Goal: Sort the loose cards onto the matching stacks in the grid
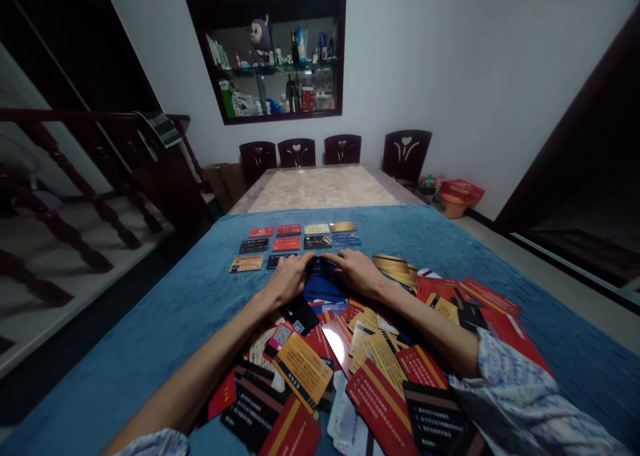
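Both hands meet over a dark blue card (320,269) beyond the pile. My left hand (291,277) has its fingers closed at the card's left edge, and my right hand (356,271) grips the right edge. More blue cards (323,288) lie just below it. Ahead, several cards sit in neat rows, among them a black card (317,242), a blue card (347,240) and an orange card (247,263). Between my forearms spreads a loose pile with a gold card (303,369), a red card (383,403) and a black card (435,416).
A blue cloth (165,309) covers the near part of the table, with a bare stone-patterned top (320,186) beyond. Dark chairs (297,153) stand at the far end. At left runs a wooden railing (80,176); at right sits an orange bucket (453,206).
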Available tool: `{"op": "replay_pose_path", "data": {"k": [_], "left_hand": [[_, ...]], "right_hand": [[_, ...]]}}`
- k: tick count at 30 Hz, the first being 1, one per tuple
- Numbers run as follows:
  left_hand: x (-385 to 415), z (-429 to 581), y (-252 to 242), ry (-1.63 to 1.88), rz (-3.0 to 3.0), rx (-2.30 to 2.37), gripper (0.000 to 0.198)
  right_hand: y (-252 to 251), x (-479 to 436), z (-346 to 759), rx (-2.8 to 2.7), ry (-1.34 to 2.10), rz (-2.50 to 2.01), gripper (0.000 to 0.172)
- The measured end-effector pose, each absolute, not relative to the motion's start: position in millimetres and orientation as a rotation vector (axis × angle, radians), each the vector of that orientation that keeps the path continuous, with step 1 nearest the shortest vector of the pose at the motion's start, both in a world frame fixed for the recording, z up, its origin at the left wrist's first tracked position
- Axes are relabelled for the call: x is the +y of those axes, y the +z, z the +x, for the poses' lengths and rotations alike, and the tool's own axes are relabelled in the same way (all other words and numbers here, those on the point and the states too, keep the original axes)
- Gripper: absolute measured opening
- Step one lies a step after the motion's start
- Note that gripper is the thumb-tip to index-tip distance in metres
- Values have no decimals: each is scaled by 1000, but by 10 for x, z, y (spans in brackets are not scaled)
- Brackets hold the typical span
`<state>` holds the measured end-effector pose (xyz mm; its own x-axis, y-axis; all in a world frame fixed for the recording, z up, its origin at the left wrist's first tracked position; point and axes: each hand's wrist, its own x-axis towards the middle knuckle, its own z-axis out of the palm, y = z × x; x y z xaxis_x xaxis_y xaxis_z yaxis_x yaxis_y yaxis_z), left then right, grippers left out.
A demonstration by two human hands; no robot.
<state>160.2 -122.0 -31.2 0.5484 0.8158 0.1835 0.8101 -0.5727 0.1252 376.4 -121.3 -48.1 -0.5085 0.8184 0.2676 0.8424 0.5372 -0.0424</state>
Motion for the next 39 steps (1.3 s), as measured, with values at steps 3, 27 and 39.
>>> {"op": "replay_pose_path", "data": {"k": [3, 27, 39], "left_hand": [[-1186, 1588, -359, 393, 2730, 1431, 54], [-1169, 1589, -398, 437, 2708, 1388, 55], [-1165, 1686, -281, 386, 2833, 1383, 48]], "right_hand": [[-528, -1187, 3776, -2513, -129, -1337, 54], [-310, -1236, 3873, -2577, -134, -1404, 54], [-197, -1201, 3912, -2631, -171, -1445, 44]]}}
